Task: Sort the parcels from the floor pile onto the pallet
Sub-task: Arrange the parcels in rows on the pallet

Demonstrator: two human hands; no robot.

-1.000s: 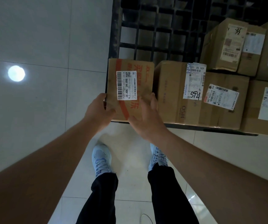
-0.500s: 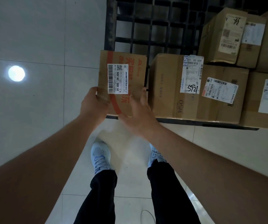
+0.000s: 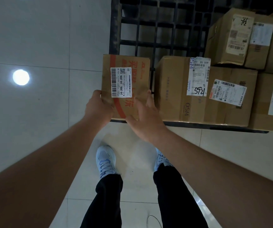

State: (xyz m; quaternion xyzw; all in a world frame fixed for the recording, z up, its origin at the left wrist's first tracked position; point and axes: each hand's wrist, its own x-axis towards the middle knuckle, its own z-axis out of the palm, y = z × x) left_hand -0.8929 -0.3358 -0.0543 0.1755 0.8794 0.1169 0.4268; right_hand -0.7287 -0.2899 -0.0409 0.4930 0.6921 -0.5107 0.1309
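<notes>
We are partway through the sorting, as far as we can judge: several parcels already sit on the black pallet [image 3: 149, 30], among them the box marked 5924 [image 3: 173, 89] at its near edge and more boxes [image 3: 231, 35] behind and to the right of it. The parcel with red print [image 3: 125, 86] is at the pallet's near left corner, just beside the box marked 5924, with a narrow gap between them. Our left hand [image 3: 98, 107] grips its near left corner, fingers curled round the edge, while our right hand [image 3: 144, 116] lies with straight fingers spread flat against its near right side. We cannot tell whether the parcel already rests on the pallet or is held just above it. Much of the pallet's grid stands bare behind it, so there seems room for more. The floor pile is out of view, so we cannot say how many parcels are left. The boxes at the right are cut off by the frame, and most label print is too small to read
</notes>
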